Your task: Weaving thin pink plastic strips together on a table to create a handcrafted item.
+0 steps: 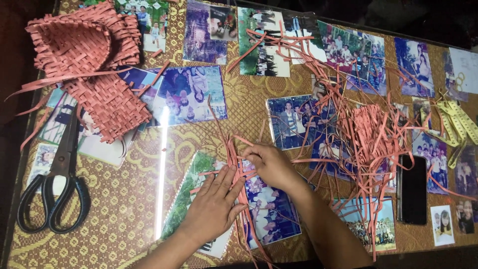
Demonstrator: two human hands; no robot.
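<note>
- Pink paper strips (238, 164) lying in a small bunch on the glass tabletop (124, 209), right between both hands, over a photo (271, 209).
- Left hand (214, 204) spread flat, fingers open, pressing the strips' near ends down; best kept flat and firm so nothing slides on the slick glass.
- Right hand (269, 164) curled over the strips just beyond, fingertips seemingly pinching one strip; exact grip hidden under the knuckles.
- Better to lift one strip at a time, keeping the neighbours parallel and snug, with no twist in the ribbon.
- Worth drawing each crossing tight against the pressed edge before letting go.
- Loose strip pile (368, 134) to the right, near a dark phone (413, 189); easy to snag, so pull fresh strips out slowly.
- Scissors (55, 184) lying well apart on the left, blades shut, within reach for trimming ends.
- Woven basket pieces (89, 65) at the far left, same pink weave, handy for checking spacing.
- Yellow tape measure (455, 124) at the far right edge.
</note>
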